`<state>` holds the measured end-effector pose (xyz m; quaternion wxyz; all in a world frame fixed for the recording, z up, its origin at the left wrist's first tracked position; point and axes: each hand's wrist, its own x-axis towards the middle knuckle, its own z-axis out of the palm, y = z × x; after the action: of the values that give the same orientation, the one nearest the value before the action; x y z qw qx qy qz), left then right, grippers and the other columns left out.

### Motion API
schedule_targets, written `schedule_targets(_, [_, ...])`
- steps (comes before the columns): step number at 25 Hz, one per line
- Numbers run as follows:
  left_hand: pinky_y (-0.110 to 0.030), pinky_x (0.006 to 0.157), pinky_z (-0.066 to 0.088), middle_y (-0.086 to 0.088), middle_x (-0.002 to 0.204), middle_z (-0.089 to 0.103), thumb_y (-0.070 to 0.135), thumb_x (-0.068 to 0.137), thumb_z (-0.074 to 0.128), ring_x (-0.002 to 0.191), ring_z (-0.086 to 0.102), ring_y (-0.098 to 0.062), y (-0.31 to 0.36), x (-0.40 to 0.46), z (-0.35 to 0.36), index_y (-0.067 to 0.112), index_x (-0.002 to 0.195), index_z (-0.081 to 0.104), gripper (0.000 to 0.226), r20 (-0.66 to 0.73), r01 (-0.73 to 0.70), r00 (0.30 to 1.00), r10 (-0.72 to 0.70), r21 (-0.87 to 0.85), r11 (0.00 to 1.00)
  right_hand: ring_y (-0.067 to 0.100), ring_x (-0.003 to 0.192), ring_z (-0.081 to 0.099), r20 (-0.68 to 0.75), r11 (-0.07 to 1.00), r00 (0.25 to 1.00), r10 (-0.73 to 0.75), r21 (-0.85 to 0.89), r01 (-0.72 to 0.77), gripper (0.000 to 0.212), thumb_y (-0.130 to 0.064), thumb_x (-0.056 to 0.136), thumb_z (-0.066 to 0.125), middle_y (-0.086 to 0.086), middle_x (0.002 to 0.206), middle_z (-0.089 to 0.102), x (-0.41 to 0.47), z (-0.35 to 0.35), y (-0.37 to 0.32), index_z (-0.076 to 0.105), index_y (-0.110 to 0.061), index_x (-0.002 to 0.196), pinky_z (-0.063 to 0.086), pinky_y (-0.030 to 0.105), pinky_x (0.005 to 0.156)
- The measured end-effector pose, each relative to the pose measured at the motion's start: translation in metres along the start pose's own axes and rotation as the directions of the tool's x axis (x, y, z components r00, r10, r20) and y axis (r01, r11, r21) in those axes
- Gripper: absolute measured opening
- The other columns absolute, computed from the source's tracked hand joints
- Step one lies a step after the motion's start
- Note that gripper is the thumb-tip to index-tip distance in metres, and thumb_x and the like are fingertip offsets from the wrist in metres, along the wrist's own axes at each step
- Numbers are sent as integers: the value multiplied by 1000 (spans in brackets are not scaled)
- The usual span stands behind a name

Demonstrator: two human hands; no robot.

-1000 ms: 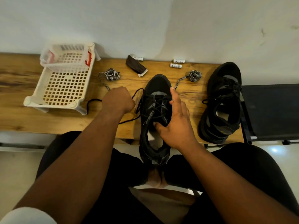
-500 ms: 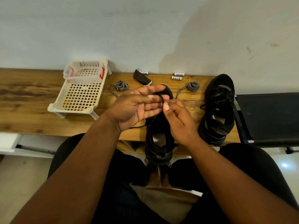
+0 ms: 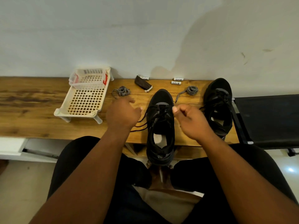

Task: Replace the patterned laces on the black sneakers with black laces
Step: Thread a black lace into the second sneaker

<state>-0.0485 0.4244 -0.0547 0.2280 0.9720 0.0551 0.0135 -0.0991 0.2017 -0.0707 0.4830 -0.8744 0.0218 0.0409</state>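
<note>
- Dim, warm indoor light; a soft shadow falls across the wall (image 3: 210,38) at right.
- A small glare spot on the floor (image 3: 290,169).
- Wide-angle bending bows the bench (image 3: 32,102) edge; hands slightly blurred.

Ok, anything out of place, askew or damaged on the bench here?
Nothing looks damaged or spilled. The near sneaker overhangs the wooden bench's front edge at the heel, and a few batteries lie loose by the wall.

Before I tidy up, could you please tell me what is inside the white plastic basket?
The white plastic basket holds a smaller clear tray at its far end; whatever lies inside that tray cannot be made out.
</note>
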Motion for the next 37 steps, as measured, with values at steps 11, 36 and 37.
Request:
schedule_targets(11, [-18, 71, 55, 15, 83, 76, 26, 95, 74, 77, 71, 2, 28, -1, 31, 10, 111, 78, 23, 264, -172, 840, 473, -698, 695, 8, 77, 69, -126, 983, 976, -177, 30, 182, 9, -26, 92, 72, -11, 83, 74, 14, 12, 9, 81, -26, 93, 60, 36, 68])
schedule_targets(36, [-18, 67, 52, 15, 81, 73, 24, 85, 76, 73, 66, 1, 20, 29, 71, 27, 87, 81, 6, 142, -319, 920, 365, -272, 908, 6, 69, 66, -166, 973, 961, 223, -31, -231, 29, -44, 69, 87, -9, 76, 68, 52, 32, 34, 67, -28, 81, 59, 30, 65])
schedule_targets(37, [-19, 66, 51, 15, 80, 72, 23, 84, 76, 72, 65, 1, 22, 30, 71, 26, 87, 81, 6, 158, -338, 910, 383, -249, 907, 5, 69, 66, -168, 971, 960, 226, -35, -235, 27, -43, 69, 87, -10, 75, 69, 52, 30, 33, 70, -27, 82, 59, 28, 64])
